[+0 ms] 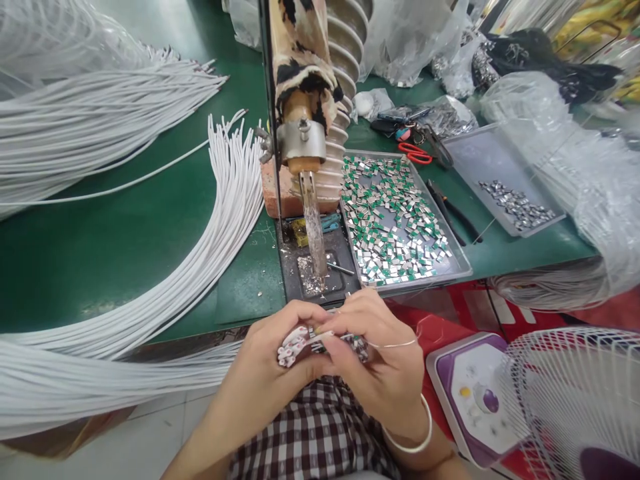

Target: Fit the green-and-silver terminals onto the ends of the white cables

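My left hand [267, 363] is closed around a bundle of white cables, whose cut ends [293, 347] poke out between thumb and fingers. Beside it, my right hand [387, 363] is closed too. Its thumb and forefinger pinch the end of one white cable [323, 335], and several small metal connectors [359, 347] show within its curled fingers. Whether a connector sits on the pinched cable end is hidden by the fingers. Both hands meet just below a soldering iron [313, 227], which points down with its tip at the table's near edge.
White cable bundles [210, 247] spread over the green table [150, 240] on the left. Right of the iron lies a tray [463, 270] of small green-and-silver connectors, near pliers [457, 217] and red-handled scissors [416, 153]. A fan [575, 400] stands at lower right.
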`<state>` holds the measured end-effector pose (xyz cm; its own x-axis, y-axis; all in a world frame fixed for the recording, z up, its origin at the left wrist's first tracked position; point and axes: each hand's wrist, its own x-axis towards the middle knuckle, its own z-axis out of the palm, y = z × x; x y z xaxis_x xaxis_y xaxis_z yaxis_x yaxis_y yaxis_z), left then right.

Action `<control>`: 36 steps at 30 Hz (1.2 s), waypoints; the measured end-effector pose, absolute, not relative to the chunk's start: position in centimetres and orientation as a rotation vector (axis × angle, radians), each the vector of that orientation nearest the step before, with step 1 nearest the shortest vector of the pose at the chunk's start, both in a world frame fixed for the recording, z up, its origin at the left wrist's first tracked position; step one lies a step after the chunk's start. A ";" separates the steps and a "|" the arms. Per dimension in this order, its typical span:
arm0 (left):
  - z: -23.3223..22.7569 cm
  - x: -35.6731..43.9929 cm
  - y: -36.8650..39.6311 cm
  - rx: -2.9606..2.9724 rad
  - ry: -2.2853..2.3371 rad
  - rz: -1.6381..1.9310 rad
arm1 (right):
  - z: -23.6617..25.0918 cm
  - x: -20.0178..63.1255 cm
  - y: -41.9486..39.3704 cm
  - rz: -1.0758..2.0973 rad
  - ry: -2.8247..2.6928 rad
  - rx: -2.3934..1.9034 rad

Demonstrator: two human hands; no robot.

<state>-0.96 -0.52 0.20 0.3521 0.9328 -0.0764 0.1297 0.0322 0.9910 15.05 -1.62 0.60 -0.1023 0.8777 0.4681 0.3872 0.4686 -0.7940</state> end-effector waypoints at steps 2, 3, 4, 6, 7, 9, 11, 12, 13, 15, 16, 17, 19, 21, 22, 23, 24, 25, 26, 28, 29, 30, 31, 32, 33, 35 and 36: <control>0.1 -1.2 -0.6 1.456 1.012 0.940 | 0.4 15.0 -1.6 0.642 -1.584 -1.082; 0.1 -1.2 -0.5 1.483 1.008 0.996 | 0.4 15.0 -1.6 0.666 -1.545 -1.069; 0.1 -1.2 -0.5 1.505 1.009 1.046 | 0.4 15.0 -1.6 0.692 -1.519 -1.057; 0.0 -1.1 -0.3 1.532 1.016 1.113 | 0.5 15.0 -1.5 0.747 -1.504 -1.042; 0.0 -1.1 -0.3 1.538 1.013 1.132 | 0.6 15.1 -1.5 0.773 -1.502 -1.040; -0.1 -1.1 -0.1 1.538 0.998 1.159 | 0.7 15.2 -1.4 0.848 -1.486 -1.032; -0.2 -1.1 0.0 1.535 0.991 1.168 | 0.8 15.4 -1.4 0.921 -1.455 -1.035; -0.3 -1.1 0.0 1.538 0.995 1.169 | 0.9 15.4 -1.4 0.942 -1.446 -1.064; -0.4 -1.1 0.0 1.546 0.997 1.167 | 1.1 15.5 -1.4 0.955 -1.447 -1.108; -0.6 -1.1 0.0 1.559 0.994 1.163 | 1.4 15.6 -1.4 0.987 -1.482 -1.190; -0.6 -1.1 -0.1 1.559 0.988 1.160 | 1.5 15.8 -1.3 1.002 -1.507 -1.215; -0.7 -1.2 -0.1 1.554 0.982 1.159 | 1.5 16.0 -1.1 0.995 -1.524 -1.232; -0.9 -1.5 -0.1 1.530 0.978 1.158 | 1.4 16.8 -0.3 0.825 -1.524 -1.310; -1.1 -1.7 -0.1 1.496 0.981 1.158 | 0.8 18.0 1.0 0.453 -1.510 -1.482; -1.2 -1.8 -0.2 1.484 0.983 1.152 | 0.4 18.7 1.8 0.238 -1.522 -1.577; -1.3 -1.9 -0.2 1.478 0.985 1.140 | 0.0 19.4 2.7 0.093 -1.591 -1.680; -1.3 -1.9 -0.2 1.478 0.986 1.127 | -0.4 19.9 3.5 0.011 -1.679 -1.787; -1.4 -1.8 -0.2 1.482 0.984 1.112 | -0.8 20.3 4.3 0.001 -1.712 -1.827; -1.4 -1.7 -0.2 1.489 0.980 1.099 | -1.1 20.6 5.0 -0.003 -1.742 -1.856; -1.4 -1.5 -0.3 1.504 0.963 1.085 | -1.5 20.6 6.0 0.007 -1.770 -1.898; -1.4 -1.3 -0.3 1.512 0.951 1.082 | -1.6 20.4 6.2 0.009 -1.773 -1.917; -1.4 -1.2 -0.3 1.518 0.944 1.079 | -1.6 20.2 6.4 0.013 -1.773 -1.934; -1.3 -1.1 -0.3 1.523 0.940 1.076 | -1.5 20.0 6.5 0.020 -1.768 -1.948; -1.3 -1.1 -0.3 1.526 0.941 1.075 | -1.4 19.9 6.5 0.029 -1.760 -1.955; -1.2 -1.0 -0.4 1.529 0.945 1.070 | -1.3 19.8 6.4 0.039 -1.749 -1.955; -1.2 -1.0 -0.5 1.521 0.970 1.064 | -1.1 19.9 6.1 0.055 -1.713 -1.938; -1.2 -1.0 -0.5 1.506 0.991 1.074 | -1.0 20.0 5.9 0.060 -1.687 -1.920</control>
